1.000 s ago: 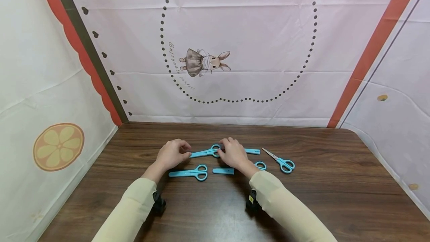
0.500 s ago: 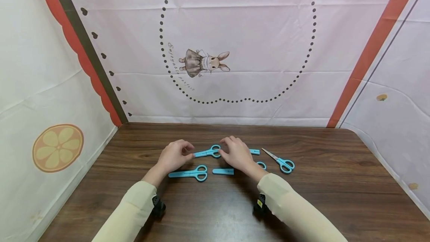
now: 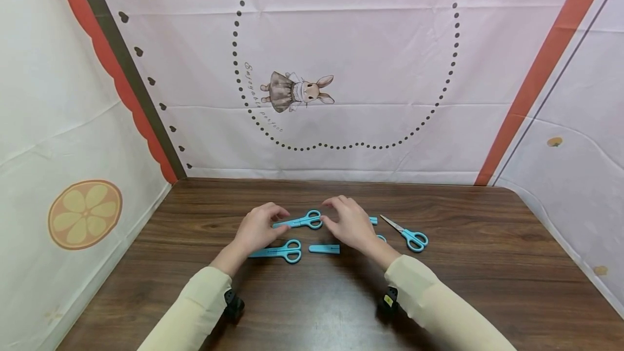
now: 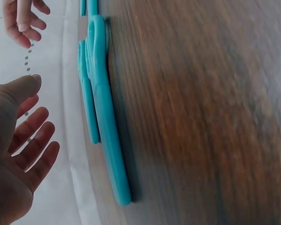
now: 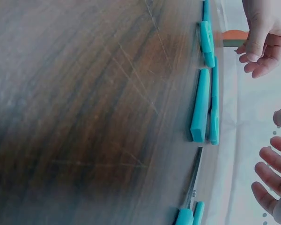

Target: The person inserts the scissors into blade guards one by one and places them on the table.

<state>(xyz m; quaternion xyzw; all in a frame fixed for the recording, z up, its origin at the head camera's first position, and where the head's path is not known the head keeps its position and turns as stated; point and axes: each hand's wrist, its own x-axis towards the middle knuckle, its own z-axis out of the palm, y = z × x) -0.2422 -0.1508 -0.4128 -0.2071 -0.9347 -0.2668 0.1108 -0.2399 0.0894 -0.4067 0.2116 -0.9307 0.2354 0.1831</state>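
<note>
My left hand (image 3: 258, 229) hovers, empty, above two sheathed blue scissors, thumb and fingers apart. The back pair of scissors (image 3: 307, 221) points left, its handle loops lying between my hands. Nearer to me is the front pair of scissors (image 3: 288, 252), also in its sheath; its tip end is covered by my left hand. My right hand (image 3: 352, 225) is raised too, fingers loosely bent around nothing, as the right wrist view confirms. A loose blue sheath (image 3: 324, 249) lies left of its wrist. Another sheath (image 3: 374, 220) and a scissors handle (image 3: 382, 238) are partly hidden behind this hand.
Unsheathed scissors (image 3: 413, 239) with a bare metal blade lie to the right, handle toward me. A brown wooden table (image 3: 302, 307) carries everything. Printed cloth (image 3: 390, 69) hangs behind it and along both sides.
My left hand has shifted right, over the back scissors' sheath. My right hand has drawn right, away from the handle loops, covering more of the sheath behind it. The scissors stay in place.
</note>
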